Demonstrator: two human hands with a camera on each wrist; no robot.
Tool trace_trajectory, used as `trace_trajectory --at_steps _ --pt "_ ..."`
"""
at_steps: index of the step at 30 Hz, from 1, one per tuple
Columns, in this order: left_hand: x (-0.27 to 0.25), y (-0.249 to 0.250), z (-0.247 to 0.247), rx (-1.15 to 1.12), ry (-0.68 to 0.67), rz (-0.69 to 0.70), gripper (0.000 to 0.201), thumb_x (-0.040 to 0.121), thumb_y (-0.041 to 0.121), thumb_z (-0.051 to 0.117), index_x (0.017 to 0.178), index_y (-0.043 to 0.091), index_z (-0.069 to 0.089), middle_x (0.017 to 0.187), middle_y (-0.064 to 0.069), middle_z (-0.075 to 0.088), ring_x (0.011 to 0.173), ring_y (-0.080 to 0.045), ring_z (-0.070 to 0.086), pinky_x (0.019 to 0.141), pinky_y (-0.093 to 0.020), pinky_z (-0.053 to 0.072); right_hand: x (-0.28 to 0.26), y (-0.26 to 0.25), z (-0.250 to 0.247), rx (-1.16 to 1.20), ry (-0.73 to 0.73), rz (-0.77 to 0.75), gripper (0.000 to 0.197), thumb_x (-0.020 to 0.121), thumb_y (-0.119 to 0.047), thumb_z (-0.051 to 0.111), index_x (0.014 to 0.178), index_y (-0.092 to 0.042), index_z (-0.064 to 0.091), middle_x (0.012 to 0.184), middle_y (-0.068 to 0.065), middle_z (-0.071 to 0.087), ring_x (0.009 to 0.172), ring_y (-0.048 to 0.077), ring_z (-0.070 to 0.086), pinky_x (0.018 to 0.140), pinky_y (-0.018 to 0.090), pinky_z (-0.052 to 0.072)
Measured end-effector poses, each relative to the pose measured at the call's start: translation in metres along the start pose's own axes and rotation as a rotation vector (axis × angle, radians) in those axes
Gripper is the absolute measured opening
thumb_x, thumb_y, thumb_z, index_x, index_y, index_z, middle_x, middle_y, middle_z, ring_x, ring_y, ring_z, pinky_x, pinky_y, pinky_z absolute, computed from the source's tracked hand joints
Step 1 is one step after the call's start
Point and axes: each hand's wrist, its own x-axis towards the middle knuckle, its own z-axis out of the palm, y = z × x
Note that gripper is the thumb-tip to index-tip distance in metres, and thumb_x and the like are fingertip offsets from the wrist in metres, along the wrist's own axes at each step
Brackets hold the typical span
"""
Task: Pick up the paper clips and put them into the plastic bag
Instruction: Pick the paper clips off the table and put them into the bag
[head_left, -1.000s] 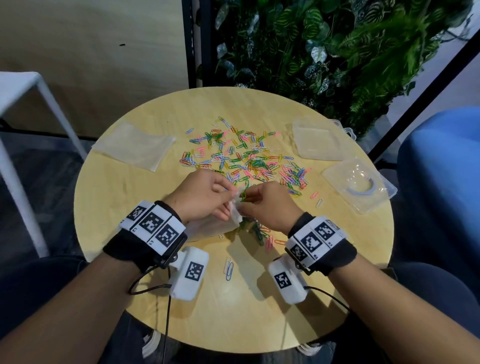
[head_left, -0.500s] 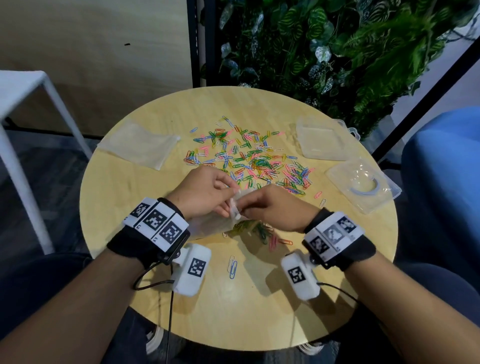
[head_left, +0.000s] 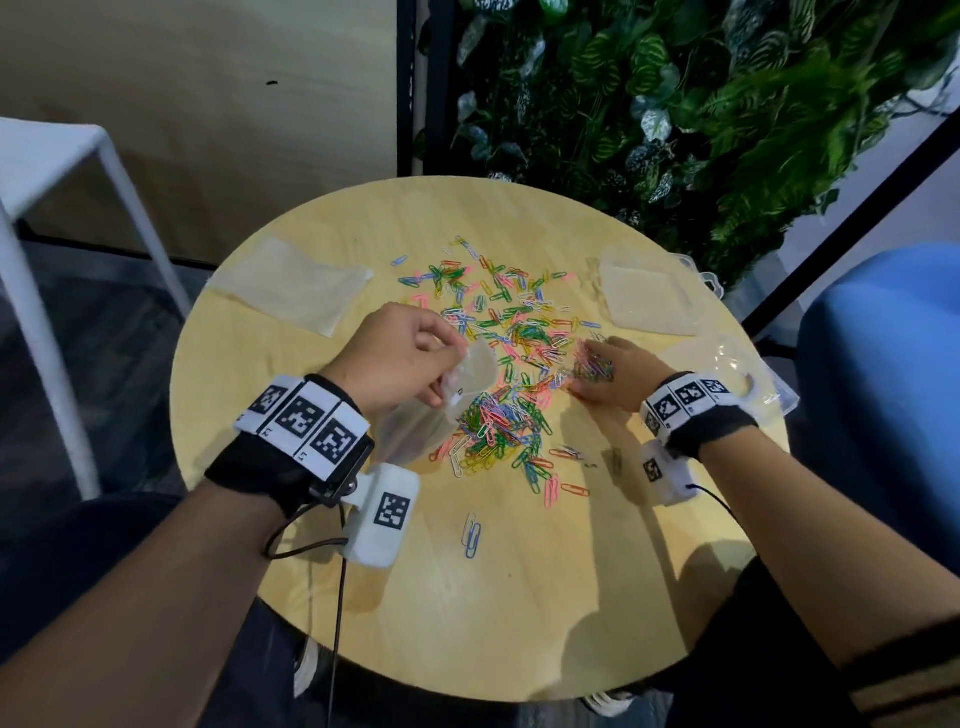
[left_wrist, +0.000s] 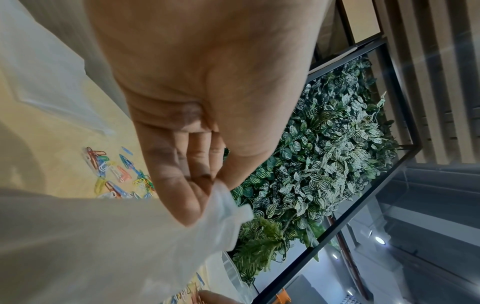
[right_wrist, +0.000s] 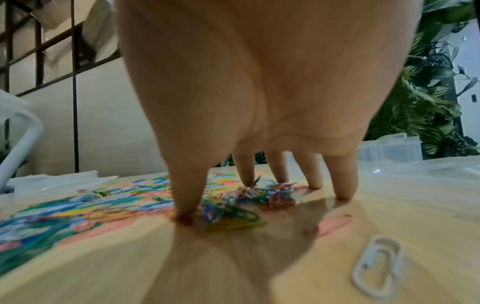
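Round wooden table (head_left: 363, 597) | left hand (head_left: 400, 358) pinches plastic bag (head_left: 470, 371) | right hand (head_left: 610, 376) fingers spread, gathering paper clips (head_left: 592, 366)

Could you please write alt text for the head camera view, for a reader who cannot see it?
Over a round wooden table, the left hand pinches a clear plastic bag open while the right hand gathers coloured paper clips.

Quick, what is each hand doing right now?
Left hand: pinching the plastic bag by its mouth.
Right hand: fingers spread, gathering paper clips on the table.
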Motion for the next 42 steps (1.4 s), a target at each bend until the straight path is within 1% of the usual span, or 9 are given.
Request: trace_trajectory --at_steps 6,10,16,19,23,29,32,36,42 --pt "0.000 0.000 -0.002 0.029 0.024 0.023 0.004 0.093 0.009 0.068 0.092 0.007 0.070 0.060 -0.007 0.070 0.046 -0.015 0.064 0.048 -0.027 0.057 -0.010 -0.008 0.010 -0.103 0.196 -0.022 0.026 0.094 -0.025 0.053 0.111 -0.012 0.069 0.105 0.015 0.067 0.093 0.032 0.062 0.078 0.033 0.049" --pt "-0.001 0.001 0.002 0.046 0.024 0.032 0.004 0.093 0.009 0.068 0.091 0.007 0.070 0.061 -0.008 0.071 0.047 -0.016 0.064 0.049 -0.027 0.057 -0.019 -0.013 0.009 -0.013 0.250 -0.005 0.018 0.091 -0.017 0.060 0.089 -0.009 0.076 0.085 0.013 0.073 0.075 0.030 0.065 0.070 0.033 0.055" --pt "0.000 -0.001 0.005 0.091 0.011 0.033 0.004 0.094 0.009 0.068 0.091 0.008 0.070 0.061 -0.008 0.071 0.045 -0.016 0.063 0.047 -0.025 0.055 -0.042 -0.002 -0.015 0.696 0.323 0.091 0.018 0.084 -0.023 0.073 0.096 -0.011 0.077 0.086 0.006 0.075 0.073 0.015 0.068 0.071 0.025 0.056" --pt "0.002 -0.003 0.008 0.101 0.011 0.024 0.004 0.094 0.010 0.068 0.091 0.009 0.071 0.063 -0.009 0.072 0.047 -0.018 0.065 0.050 -0.028 0.058 -0.048 -0.009 -0.025 1.449 0.184 0.106 0.021 0.085 -0.004 0.068 0.102 0.007 0.070 0.099 0.020 0.070 0.088 0.029 0.067 0.078 0.028 0.060" --pt "0.007 -0.008 0.015 0.096 -0.027 -0.038 0.009 0.094 0.012 0.068 0.096 0.005 0.074 0.071 -0.019 0.074 0.059 -0.030 0.069 0.066 -0.041 0.063 -0.057 -0.035 -0.034 1.782 -0.048 0.009 0.019 0.090 -0.004 0.060 0.107 0.004 0.066 0.102 0.011 0.072 0.098 0.023 0.070 0.090 0.027 0.055" --pt "0.011 -0.013 0.024 0.099 -0.021 -0.048 0.013 0.095 0.012 0.066 0.097 0.004 0.076 0.066 -0.015 0.074 0.052 -0.023 0.069 0.060 -0.034 0.062 -0.068 -0.081 -0.023 1.686 -0.273 -0.120 0.024 0.092 -0.006 0.059 0.111 0.006 0.065 0.106 0.014 0.071 0.094 0.020 0.069 0.090 0.027 0.054" --pt "0.011 -0.012 0.029 0.091 0.000 -0.031 0.014 0.096 0.014 0.065 0.096 0.005 0.076 0.069 -0.014 0.075 0.055 -0.025 0.072 0.061 -0.038 0.064 -0.070 -0.092 -0.016 1.551 -0.226 -0.093 0.024 0.091 -0.002 0.061 0.108 0.014 0.063 0.104 0.018 0.069 0.083 0.019 0.071 0.070 0.022 0.060" --pt "0.010 -0.010 0.034 0.081 0.002 -0.004 0.013 0.095 0.018 0.067 0.090 0.009 0.075 0.071 -0.016 0.075 0.062 -0.029 0.075 0.066 -0.043 0.064 -0.074 -0.100 -0.015 1.545 -0.251 -0.005 0.024 0.094 -0.002 0.056 0.110 0.016 0.061 0.110 0.018 0.061 0.085 0.021 0.067 0.064 0.017 0.057" --pt "0.008 -0.013 0.042 0.126 -0.005 0.021 0.014 0.096 0.016 0.066 0.099 0.007 0.076 0.069 -0.013 0.075 0.061 -0.029 0.075 0.068 -0.044 0.064 -0.081 -0.103 -0.017 1.418 -0.343 -0.142 0.021 0.092 0.008 0.050 0.111 0.009 0.058 0.093 0.012 0.065 0.086 0.018 0.064 0.088 0.025 0.054"
